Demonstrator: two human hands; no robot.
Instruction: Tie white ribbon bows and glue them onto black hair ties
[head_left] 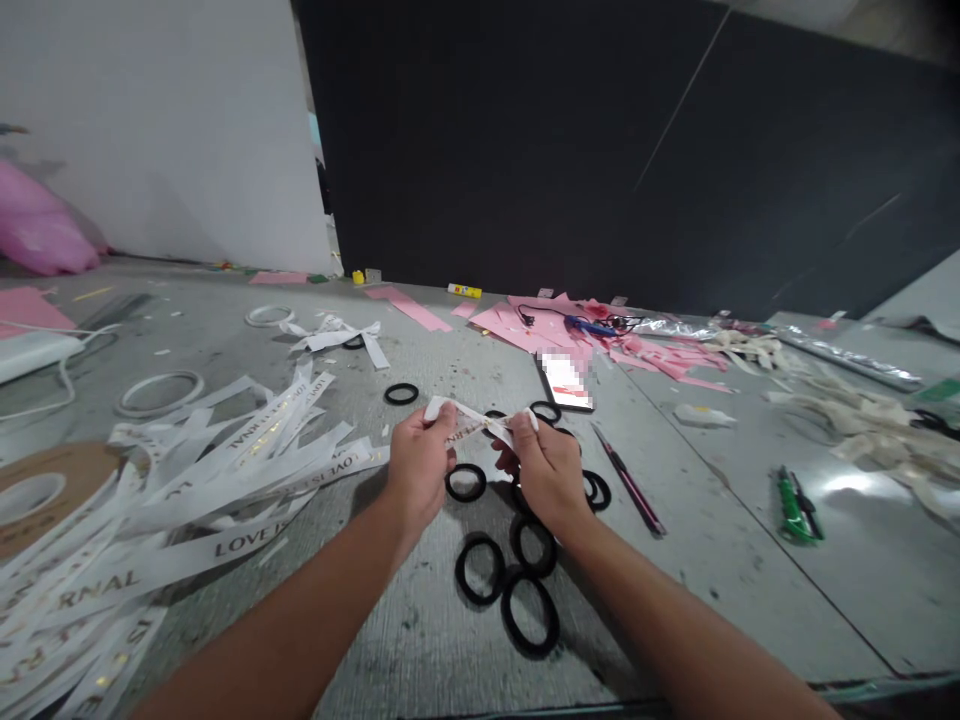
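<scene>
The white printed ribbon [466, 430] crosses between your left hand [421, 452] and right hand [547, 466], near the black rings [460, 572] — each hand pinches it under the thumb — forearms [319, 595] angled inward.

Both forearms [300, 600] are bare, tapering toward the wrists [403, 512] and bare hands [418, 455].

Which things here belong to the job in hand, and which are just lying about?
In use, apparently:
white lettered ribbon, held by left hand and right hand
ribbon pile, likely
black rings, likely

Apparently just lying about:
phone
pink paper
yellow tube
</scene>
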